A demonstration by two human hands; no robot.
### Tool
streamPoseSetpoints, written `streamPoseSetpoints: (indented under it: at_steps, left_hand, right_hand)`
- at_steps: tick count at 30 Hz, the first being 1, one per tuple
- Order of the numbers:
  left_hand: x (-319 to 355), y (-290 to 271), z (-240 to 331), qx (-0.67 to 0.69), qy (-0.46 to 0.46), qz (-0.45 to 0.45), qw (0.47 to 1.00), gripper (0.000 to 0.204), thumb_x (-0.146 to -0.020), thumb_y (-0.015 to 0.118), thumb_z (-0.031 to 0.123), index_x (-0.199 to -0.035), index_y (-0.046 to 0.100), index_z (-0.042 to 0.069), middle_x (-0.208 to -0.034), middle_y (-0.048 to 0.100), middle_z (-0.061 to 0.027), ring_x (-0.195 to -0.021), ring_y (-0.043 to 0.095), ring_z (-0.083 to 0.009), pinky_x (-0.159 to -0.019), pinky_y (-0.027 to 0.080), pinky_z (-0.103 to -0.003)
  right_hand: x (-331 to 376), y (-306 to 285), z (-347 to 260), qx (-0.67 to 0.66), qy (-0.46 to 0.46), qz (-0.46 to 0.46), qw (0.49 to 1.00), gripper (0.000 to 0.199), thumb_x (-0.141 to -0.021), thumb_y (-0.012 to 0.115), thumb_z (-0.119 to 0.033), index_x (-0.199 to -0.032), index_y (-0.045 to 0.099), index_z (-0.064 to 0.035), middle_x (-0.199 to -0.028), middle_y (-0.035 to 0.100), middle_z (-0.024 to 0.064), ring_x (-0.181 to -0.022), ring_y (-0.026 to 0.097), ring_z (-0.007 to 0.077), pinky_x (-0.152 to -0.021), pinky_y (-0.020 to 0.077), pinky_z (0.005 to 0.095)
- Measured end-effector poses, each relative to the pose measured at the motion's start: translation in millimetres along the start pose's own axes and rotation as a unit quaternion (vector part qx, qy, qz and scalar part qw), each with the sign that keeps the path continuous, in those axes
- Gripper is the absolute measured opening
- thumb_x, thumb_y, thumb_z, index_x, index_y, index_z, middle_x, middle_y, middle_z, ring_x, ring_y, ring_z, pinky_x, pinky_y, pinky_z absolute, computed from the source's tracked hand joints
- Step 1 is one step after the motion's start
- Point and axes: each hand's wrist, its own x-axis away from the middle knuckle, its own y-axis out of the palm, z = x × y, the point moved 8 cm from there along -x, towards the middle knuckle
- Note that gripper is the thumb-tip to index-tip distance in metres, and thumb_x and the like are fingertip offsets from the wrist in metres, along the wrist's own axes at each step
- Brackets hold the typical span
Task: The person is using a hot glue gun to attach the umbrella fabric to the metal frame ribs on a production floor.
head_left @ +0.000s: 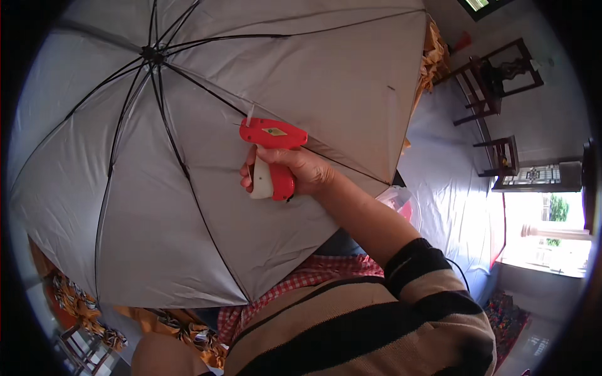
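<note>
A wide-open silver-grey umbrella (263,75) lies in front of me with its inside and black ribs showing. Over its right half, my right hand (295,168) is closed round the handle of a red and white tagging gun (274,133). The gun's thin needle points left, near one of the ribs, and a small pale strip of fasteners stands up from its top. I cannot tell whether the needle touches the cloth. Part of my left arm (166,356) shows at the lower edge; its hand is hidden behind the umbrella.
Orange patterned cloth or crumpled material (434,56) shows past the umbrella's right edge, and more lies at lower left. Wooden chairs (498,81) stand at the right, near a bright doorway (552,241). A clear plastic bag or container (401,203) sits beside my right forearm.
</note>
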Motion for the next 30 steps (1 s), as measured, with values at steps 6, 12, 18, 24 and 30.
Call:
streamPoseSetpoints:
  at_steps: [6, 12, 18, 24, 30]
  left_hand:
    - [-8, -22, -33, -0.152, 0.003, 0.029, 0.988, 0.007, -0.083, 0.058, 0.003, -0.088, 0.062, -0.001, -0.092, 0.061, -0.015, -0.084, 0.06, -0.0228, -0.076, 0.05, -0.034]
    - [-12, -44, -79, -0.296, 0.027, 0.056, 0.953, 0.01, -0.085, 0.056, 0.006, -0.093, 0.06, 0.001, -0.096, 0.06, -0.0138, -0.087, 0.059, -0.0224, -0.078, 0.049, -0.034]
    - [-2, -49, -51, -0.525, 0.129, 0.111, 0.834, 0.013, -0.087, 0.055, 0.009, -0.097, 0.059, 0.002, -0.1, 0.059, -0.0126, -0.091, 0.058, -0.0219, -0.079, 0.048, -0.035]
    - [35, -32, 34, -0.758, 0.226, 0.199, 0.579, 0.016, -0.089, 0.054, 0.011, -0.102, 0.057, 0.003, -0.103, 0.057, -0.0114, -0.094, 0.057, -0.0215, -0.081, 0.047, -0.035]
    - [52, -192, -94, -0.854, -0.167, 0.242, 0.429, 0.033, -0.084, 0.06, 0.021, -0.107, 0.048, 0.0, -0.104, 0.053, -0.0206, -0.094, 0.055, -0.0398, -0.073, 0.047, -0.047]
  right_hand:
    - [-6, -6, 4, -0.029, 0.003, -0.013, 1.0, 0.024, -0.085, 0.062, -0.024, -0.091, 0.056, -0.0013, -0.087, 0.062, 0.0139, -0.082, 0.064, 0.0262, -0.073, 0.0528, 0.0399]
    - [-9, -8, -2, -0.047, 0.013, 0.0, 0.999, 0.024, -0.086, 0.061, -0.024, -0.092, 0.057, -0.0011, -0.087, 0.063, 0.0137, -0.082, 0.064, 0.025, -0.073, 0.0527, 0.039]
    - [-7, 4, -5, 0.02, -0.005, -0.001, 1.0, 0.024, -0.086, 0.061, -0.023, -0.099, 0.056, -0.0022, -0.089, 0.063, 0.0144, -0.082, 0.063, 0.0246, -0.074, 0.0524, 0.0371]
    - [35, 8, -90, 0.094, -0.085, 0.119, 0.985, 0.027, -0.086, 0.059, -0.026, -0.096, 0.055, -0.0011, -0.094, 0.061, 0.0175, -0.088, 0.061, 0.0273, -0.078, 0.0516, 0.0398]
    - [50, 10, -127, 0.159, -0.108, 0.164, 0.967, 0.025, -0.087, 0.058, -0.023, -0.092, 0.058, 0.0006, -0.094, 0.06, 0.0156, -0.087, 0.061, 0.0244, -0.077, 0.0524, 0.0385]
